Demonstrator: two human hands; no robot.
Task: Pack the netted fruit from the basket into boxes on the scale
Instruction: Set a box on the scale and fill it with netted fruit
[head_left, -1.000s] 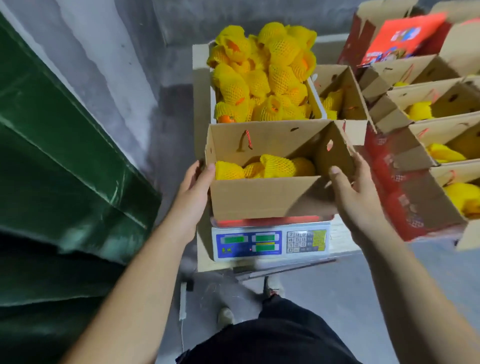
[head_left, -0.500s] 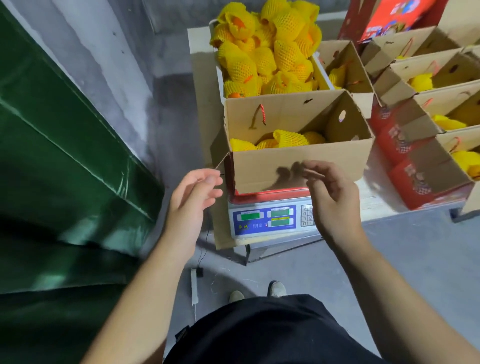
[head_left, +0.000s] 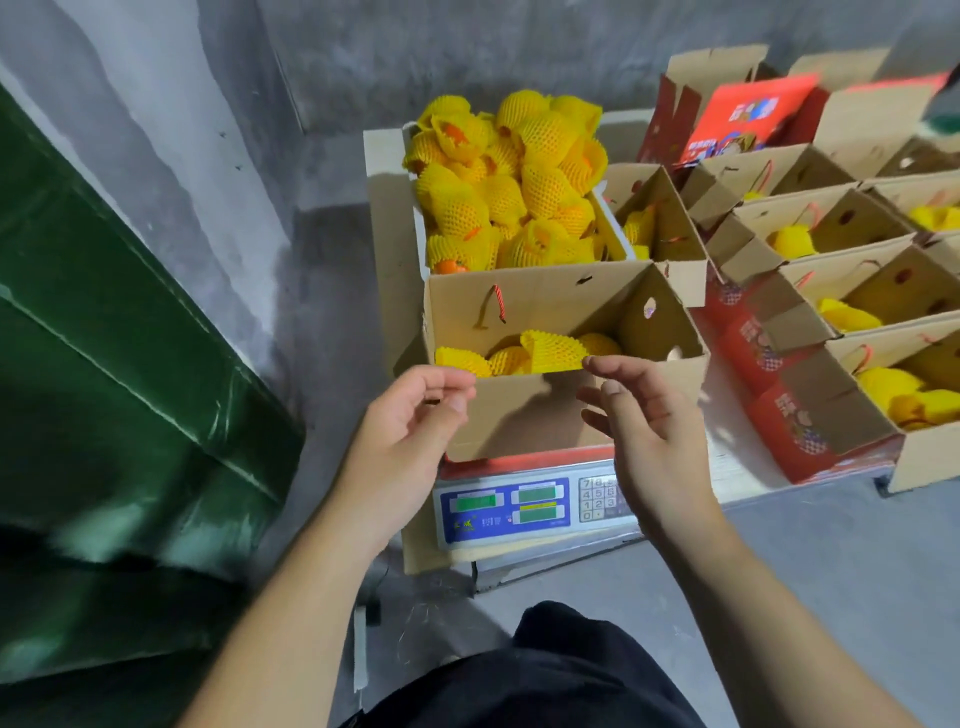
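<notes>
On the scale (head_left: 524, 506) — open box (head_left: 519, 415) of netted fruit (head_left: 545, 351) | left hand (head_left: 410, 421), right hand (head_left: 644, 431) — both empty, fingers loose

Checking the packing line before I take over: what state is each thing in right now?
Box on the scale: open, partly filled.
Scale: display lit.
Basket: heaped with netted fruit.
Left hand: empty, loosely curled.
Right hand: empty, open.

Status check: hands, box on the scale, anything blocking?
Both hands, left and right, open, empty, at box front. Box on scale, few netted fruit inside. Basket path clear.
</notes>
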